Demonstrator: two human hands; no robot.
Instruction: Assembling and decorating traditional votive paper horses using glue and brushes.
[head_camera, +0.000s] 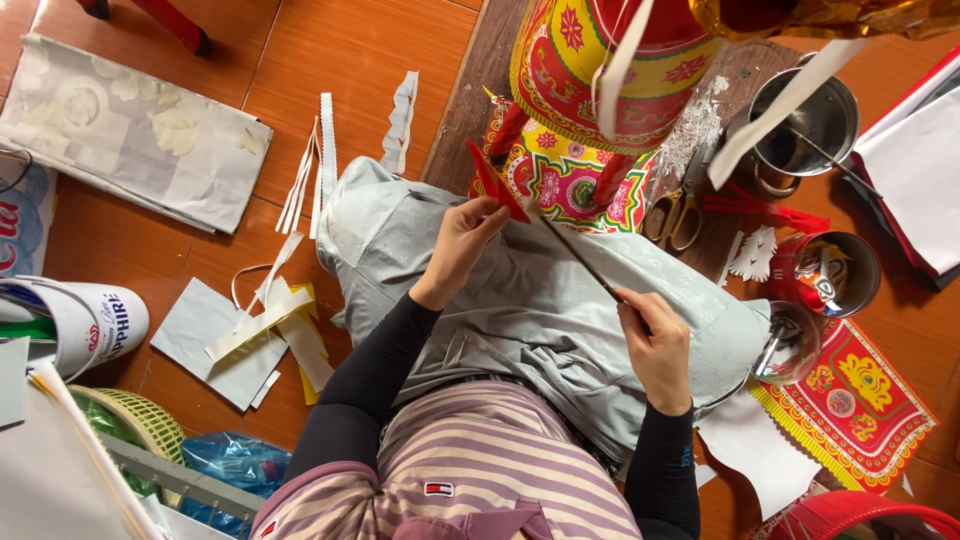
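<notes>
While seated over a grey cloth (520, 300) spread on the lap, left hand (462, 243) closed, fingers pinching a red paper strip (492, 180) at its lower end, strip raised and tilted toward the decorated red-and-yellow paper drum (600, 70). Right hand (655, 345) closed around the lower end of a thin dark stick (580, 258), tip of stick reaching up to the red strip just beside the left fingers. Noted on the wooden board: scissors with yellow handles (675, 215), near a metal pot (805, 125). Noted at right: red tin cup (825, 275), glass (790, 345), red-and-yellow patterned sheet (850, 395). Noted on orange floor (300, 60) at left: white paper offcuts (315, 165).
</notes>
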